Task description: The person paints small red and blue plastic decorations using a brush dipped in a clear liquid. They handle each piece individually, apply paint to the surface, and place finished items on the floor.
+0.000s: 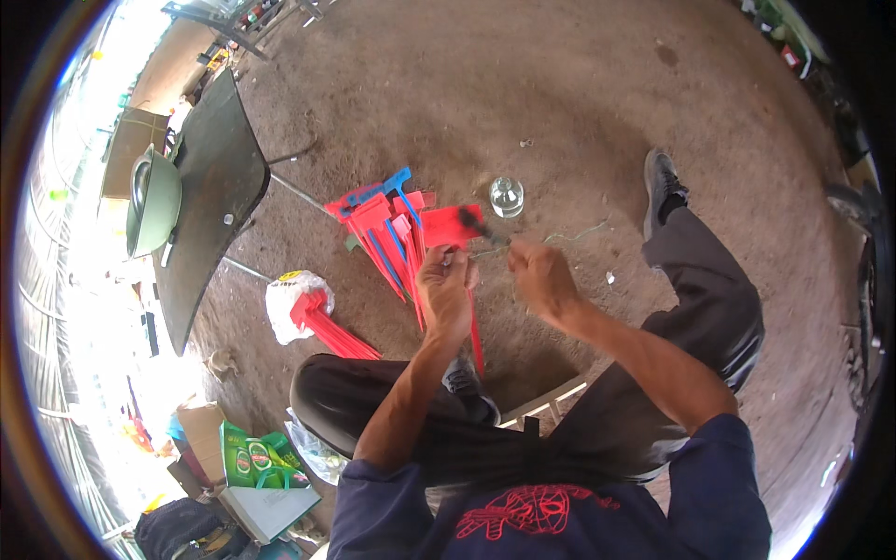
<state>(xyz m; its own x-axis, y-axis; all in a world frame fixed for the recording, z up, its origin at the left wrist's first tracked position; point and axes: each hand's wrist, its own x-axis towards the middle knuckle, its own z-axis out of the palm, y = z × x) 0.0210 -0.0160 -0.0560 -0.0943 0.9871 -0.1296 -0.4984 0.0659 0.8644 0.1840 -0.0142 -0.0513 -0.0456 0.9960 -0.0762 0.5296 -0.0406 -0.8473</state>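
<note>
My left hand (446, 297) pinches a flat red plastic tag (441, 227) by its lower edge; a long thin red tail hangs below the hand. In the closed fingers of my right hand (545, 280) is a small dark brush-like tool (496, 239), blurred. Its black tip lies over the right end of the tag, where a dark patch shows. Just beyond, a clear glass jar (507, 198) stands on the ground. Left of the tag lies a pile of red and blue long-tailed tags (371, 217).
A white plastic bag (283, 325) with more red strips lies near my left knee. A dark low table (210, 177) at the left bears a green basin (157, 207). Boxes and a green bag (257, 455) sit lower left. A thin green string (569, 237) lies on the dirt floor.
</note>
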